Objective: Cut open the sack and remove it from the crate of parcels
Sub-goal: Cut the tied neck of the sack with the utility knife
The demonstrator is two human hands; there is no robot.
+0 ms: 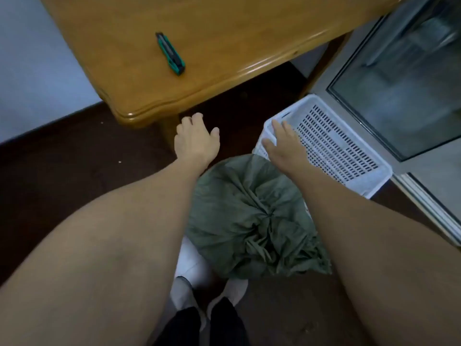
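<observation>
A green woven sack (252,218) tied shut at its neck sits on the dark floor between my forearms, bulging over something white beneath it. My left hand (197,138) hovers open above the floor beyond the sack, under the table's corner. My right hand (284,143) rests on the near-left rim of a white perforated plastic crate (331,146) that lies beside the sack. A green and black utility knife (171,53) lies on the wooden table, away from both hands.
The wooden table (199,33) juts over the floor at the top, its leg just beyond my left hand. A glass-fronted cabinet (399,83) stands at the right behind the crate. My feet in white shoes (194,265) are at the sack's near edge.
</observation>
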